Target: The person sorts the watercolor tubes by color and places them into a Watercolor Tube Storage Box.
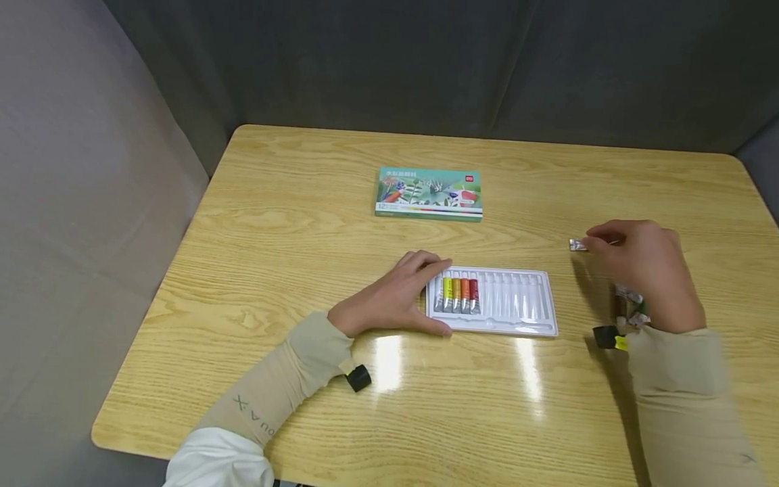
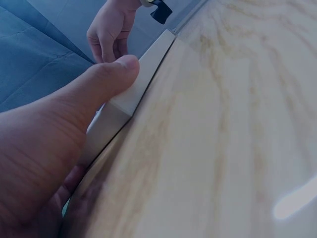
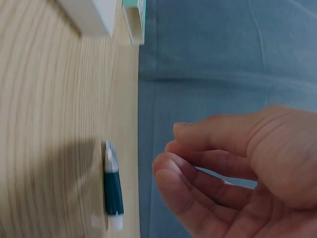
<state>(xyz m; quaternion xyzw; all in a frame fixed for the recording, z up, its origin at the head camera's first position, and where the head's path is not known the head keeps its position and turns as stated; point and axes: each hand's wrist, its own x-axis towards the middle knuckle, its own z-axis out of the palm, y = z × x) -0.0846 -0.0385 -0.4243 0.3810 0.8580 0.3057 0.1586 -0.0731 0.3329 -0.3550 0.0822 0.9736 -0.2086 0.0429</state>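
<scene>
My left hand (image 1: 398,297) holds the left end of a white plastic tray (image 1: 493,323), thumb on the near side and fingers on the far side. Several small paint tubes (image 1: 465,295), from silver and yellow to dark red, fill the tray's left slots. My right hand (image 1: 648,267) hovers with bent fingers right of the tray, and no tube shows between its fingertips. Beneath it a dark green paint tube (image 3: 113,193) with a white cap lies on the table; its silver end (image 1: 577,245) shows past the fingers in the head view.
Behind the tray lies a green paint box (image 1: 429,196) with printed flowers. More loose tubes (image 1: 622,304) lie below my right wrist, partly hidden. The wooden table (image 1: 292,176) ends at a dark curtain (image 1: 389,67).
</scene>
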